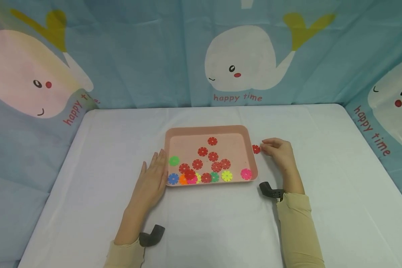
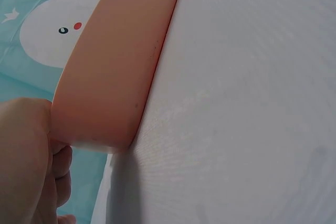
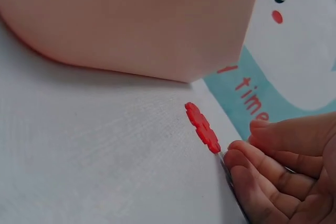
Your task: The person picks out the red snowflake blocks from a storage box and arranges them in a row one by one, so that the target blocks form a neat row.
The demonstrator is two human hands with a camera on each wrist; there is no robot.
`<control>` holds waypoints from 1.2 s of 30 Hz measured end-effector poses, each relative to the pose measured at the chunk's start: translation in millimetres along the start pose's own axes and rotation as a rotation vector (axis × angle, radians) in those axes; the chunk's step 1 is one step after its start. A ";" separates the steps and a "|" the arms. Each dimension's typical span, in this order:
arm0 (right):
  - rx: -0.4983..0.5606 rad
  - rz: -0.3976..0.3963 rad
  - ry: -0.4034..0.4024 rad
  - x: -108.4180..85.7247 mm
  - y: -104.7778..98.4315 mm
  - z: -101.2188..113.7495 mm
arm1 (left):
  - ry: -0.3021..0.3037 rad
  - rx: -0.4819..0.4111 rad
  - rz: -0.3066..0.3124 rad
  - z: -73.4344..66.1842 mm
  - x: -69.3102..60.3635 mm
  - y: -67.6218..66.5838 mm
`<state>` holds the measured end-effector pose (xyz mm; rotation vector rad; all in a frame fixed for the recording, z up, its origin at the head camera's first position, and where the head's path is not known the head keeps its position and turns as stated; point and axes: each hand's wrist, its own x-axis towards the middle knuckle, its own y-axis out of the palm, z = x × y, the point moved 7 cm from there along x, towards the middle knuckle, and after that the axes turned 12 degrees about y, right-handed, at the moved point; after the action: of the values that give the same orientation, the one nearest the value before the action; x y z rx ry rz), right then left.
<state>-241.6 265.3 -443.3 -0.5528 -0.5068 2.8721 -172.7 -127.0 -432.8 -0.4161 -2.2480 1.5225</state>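
My left hand lies with straight fingers along the left side of the pink tray; in the left wrist view, part of the hand touches the tray wall. Just outside the tray's right edge is a red notched disc, at the fingertips of my right hand. In the right wrist view the disc stands tilted, nearly edge-on, beside the curled fingers of the right hand. A thin greyish strand runs down from the disc by those fingers, which seem to pinch it.
Inside the tray lie several red discs, with green, blue, orange, yellow and pink discs, mostly along the near side. White cloth covers the table; a printed curtain hangs behind.
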 end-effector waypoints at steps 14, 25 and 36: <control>0.003 0.009 -0.039 -5.4 2.5 12.2 | 0.027 0.002 -0.017 -0.3 -0.7 0.1; 0.032 0.041 -0.153 -22.2 19.4 39.4 | 0.013 -0.009 -0.010 -0.1 -0.4 -0.3; -0.022 0.147 -0.177 -37.2 49.0 53.4 | 0.011 -0.006 -0.005 2.0 -0.5 2.4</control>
<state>-233.3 195.5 -402.0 -0.3546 -0.5452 3.0776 -173.1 -128.0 -435.8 -0.4186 -2.2439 1.5079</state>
